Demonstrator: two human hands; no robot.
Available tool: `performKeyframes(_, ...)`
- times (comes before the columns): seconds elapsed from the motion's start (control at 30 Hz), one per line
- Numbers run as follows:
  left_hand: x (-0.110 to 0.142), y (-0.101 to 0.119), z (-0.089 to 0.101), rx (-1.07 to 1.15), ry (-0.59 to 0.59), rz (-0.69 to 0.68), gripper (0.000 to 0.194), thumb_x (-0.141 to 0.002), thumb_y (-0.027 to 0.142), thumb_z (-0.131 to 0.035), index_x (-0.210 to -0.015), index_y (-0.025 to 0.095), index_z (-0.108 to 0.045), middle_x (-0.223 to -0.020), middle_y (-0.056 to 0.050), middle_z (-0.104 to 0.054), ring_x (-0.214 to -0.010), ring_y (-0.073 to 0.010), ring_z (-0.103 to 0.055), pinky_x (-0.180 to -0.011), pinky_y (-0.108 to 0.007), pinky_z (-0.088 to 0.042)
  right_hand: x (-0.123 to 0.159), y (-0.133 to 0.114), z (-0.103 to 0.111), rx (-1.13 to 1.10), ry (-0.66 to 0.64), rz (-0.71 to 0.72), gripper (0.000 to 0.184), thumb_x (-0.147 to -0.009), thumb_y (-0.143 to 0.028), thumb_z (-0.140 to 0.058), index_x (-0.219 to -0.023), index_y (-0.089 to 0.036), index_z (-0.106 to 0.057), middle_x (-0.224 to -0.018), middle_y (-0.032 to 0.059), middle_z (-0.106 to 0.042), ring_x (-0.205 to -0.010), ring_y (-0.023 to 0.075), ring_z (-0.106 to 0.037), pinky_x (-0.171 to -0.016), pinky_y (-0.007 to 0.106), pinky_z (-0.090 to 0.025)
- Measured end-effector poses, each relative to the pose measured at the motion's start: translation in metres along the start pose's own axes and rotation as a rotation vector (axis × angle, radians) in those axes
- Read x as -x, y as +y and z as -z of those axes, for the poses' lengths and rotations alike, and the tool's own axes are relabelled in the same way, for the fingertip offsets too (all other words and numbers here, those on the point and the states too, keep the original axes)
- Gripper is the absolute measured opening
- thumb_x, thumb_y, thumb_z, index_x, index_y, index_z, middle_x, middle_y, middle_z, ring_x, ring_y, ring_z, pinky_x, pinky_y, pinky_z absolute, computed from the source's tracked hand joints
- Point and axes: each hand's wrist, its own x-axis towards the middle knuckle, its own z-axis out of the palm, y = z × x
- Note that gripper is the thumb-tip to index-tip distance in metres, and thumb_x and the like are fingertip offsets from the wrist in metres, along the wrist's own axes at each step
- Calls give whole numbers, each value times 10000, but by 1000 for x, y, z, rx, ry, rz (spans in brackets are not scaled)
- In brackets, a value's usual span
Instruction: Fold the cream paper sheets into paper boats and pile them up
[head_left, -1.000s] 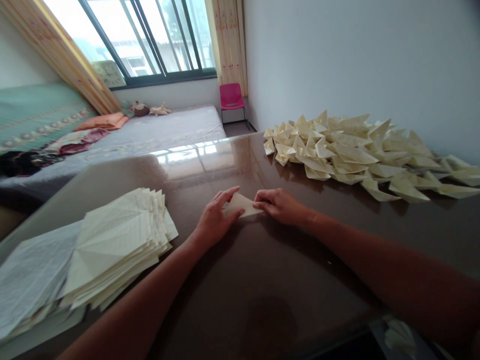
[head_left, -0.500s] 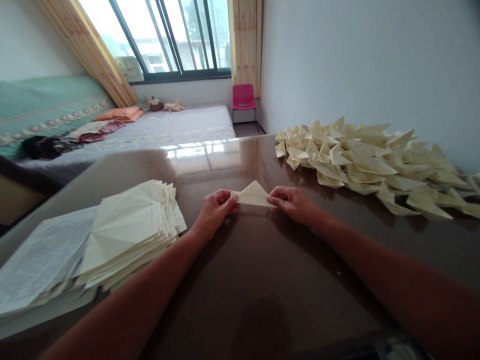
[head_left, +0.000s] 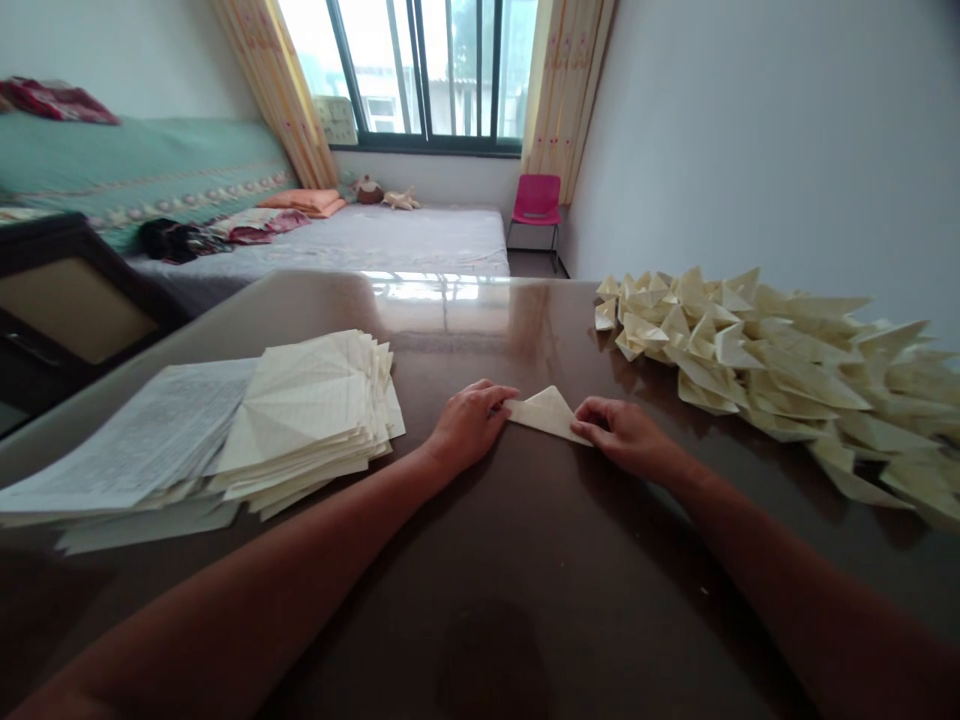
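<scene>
A small cream folded paper triangle (head_left: 547,412) lies on the dark glossy table (head_left: 495,560) between my hands. My left hand (head_left: 469,428) rests on the table with its fingertips pinching the triangle's left corner. My right hand (head_left: 624,434) pinches the right corner, fingers curled. To the left sits a fanned stack of creased cream sheets (head_left: 315,420) on top of printed sheets (head_left: 142,440). At the right spreads a big heap of finished folded paper pieces (head_left: 780,360).
Beyond the table stands a bed (head_left: 352,235) with a green cover, pillows and soft toys, under a window (head_left: 427,70) with curtains. A pink chair (head_left: 536,205) stands by the white wall. A dark wooden cabinet (head_left: 67,310) is at the left.
The paper piece was lifted and held up between both hands half a second ago; now it lies flatter near the table. The view has swung to the left.
</scene>
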Motion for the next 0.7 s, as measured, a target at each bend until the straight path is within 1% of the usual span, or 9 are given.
performKeyframes(0.1, -1, -3, -1, 57, 15, 23, 147, -797, 180, -594, -906, 205, -688, -828, 6, -681, -761, -145, -627, -725, -241, -481, 0, 1, -1, -32, 8, -13, 183, -806, -325, -545, -941, -203, -556, -681, -18, -644, -581, 137, -544, -557, 246, -358)
performKeyframes(0.13, -1, -3, -1, 52, 15, 12, 111, -801, 191, -599, -868, 206, -686, -816, 10, -683, -750, -142, -627, -713, -237, -476, 1, 2, -2, -38, 7, -12, 207, -803, -312, -548, -980, -207, -534, -668, -28, -639, -565, 134, -539, -550, 243, -355)
performKeyframes(0.2, -1, -5, -1, 18, 12, -29, 102, -824, 217, -593, -849, 214, -692, -839, 9, -692, -739, -139, -625, -712, -237, -467, 1, 2, -2, -31, -1, -2, 222, -802, -290, -549, -1008, -218, -507, -651, -42, -633, -546, 130, -533, -544, 240, -351)
performKeyframes(0.33, -1, -5, 0, -83, 7, -129, 158, -881, 250, -549, -894, 224, -704, -891, -4, -708, -787, -154, -632, -754, -257, -457, 1, 1, -2, 34, -8, 20, 118, -821, -281, -540, -926, -234, -514, -680, -30, -649, -580, 136, -561, -558, 240, -346)
performKeyframes(0.4, 1, -4, 1, -159, -14, -192, 179, -905, 258, -519, -919, 220, -694, -890, -13, -710, -836, -171, -628, -776, -269, -453, 1, 0, -3, 61, -11, 34, 62, -836, -285, -527, -872, -234, -528, -702, -17, -656, -612, 142, -574, -566, 242, -343)
performKeyframes(0.47, 2, -3, 2, -234, -47, -241, 191, -921, 265, -492, -935, 216, -676, -884, -21, -708, -868, -184, -616, -775, -274, -452, 2, 0, -3, 77, -12, 43, 57, -848, -286, -516, -850, -233, -537, -719, -11, -659, -636, 145, -582, -574, 242, -342)
performKeyframes(0.57, 4, -1, 4, -292, -89, -262, 187, -929, 264, -467, -933, 211, -647, -882, -31, -695, -879, -191, -598, -757, -274, -455, 3, 0, -4, 108, -3, 42, 59, -853, -288, -519, -856, -234, -543, -730, -9, -663, -646, 145, -586, -578, 241, -336)
performKeyframes(0.7, 4, 2, 6, -237, -125, -262, 171, -926, 234, -451, -954, 209, -618, -891, -36, -681, -907, -187, -583, -788, -274, -461, 4, -1, -5, 153, -3, 38, 48, -851, -277, -528, -853, -234, -549, -744, -7, -668, -648, 143, -583, -574, 240, -321)
